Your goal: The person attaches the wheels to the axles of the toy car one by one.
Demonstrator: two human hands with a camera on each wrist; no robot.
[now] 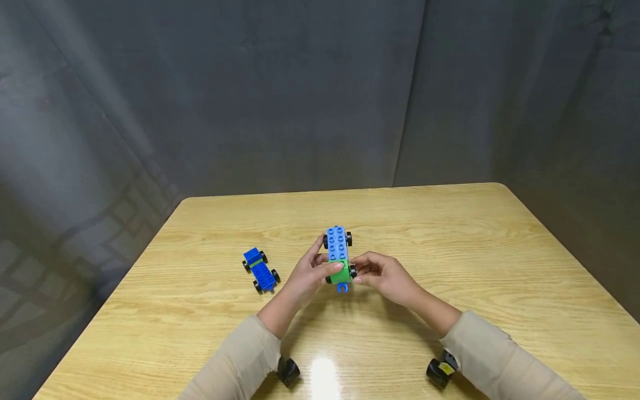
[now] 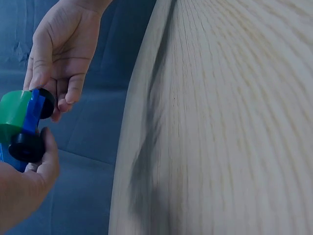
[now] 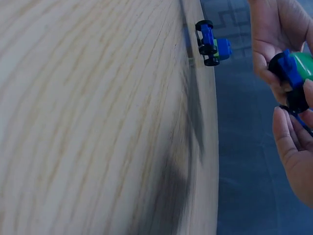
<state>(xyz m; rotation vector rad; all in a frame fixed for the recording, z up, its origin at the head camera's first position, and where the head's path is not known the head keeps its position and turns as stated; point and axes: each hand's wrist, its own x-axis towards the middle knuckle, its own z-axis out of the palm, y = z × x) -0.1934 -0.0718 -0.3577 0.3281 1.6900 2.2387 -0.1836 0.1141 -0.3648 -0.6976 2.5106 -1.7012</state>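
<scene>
Above the middle of the table, both hands hold a toy building-block car with a light blue studded base (image 1: 336, 243), black wheels and a smooth green block (image 1: 341, 276) at its near end. A small blue hook (image 1: 342, 288) sticks out below the green block. The left hand (image 1: 303, 278) grips the car from the left, its thumb lying over the green block. From the right, the right hand (image 1: 389, 276) pinches the car by the near right wheel (image 1: 353, 271). Both wrist views show the green end between the hands, partly hidden by fingers.
A second toy car (image 1: 262, 272), dark blue with black wheels, stands on the wooden table (image 1: 500, 266) left of the hands. Black devices (image 1: 288, 371) sit at both sleeve cuffs. Grey curtains (image 1: 300, 100) hang behind the table.
</scene>
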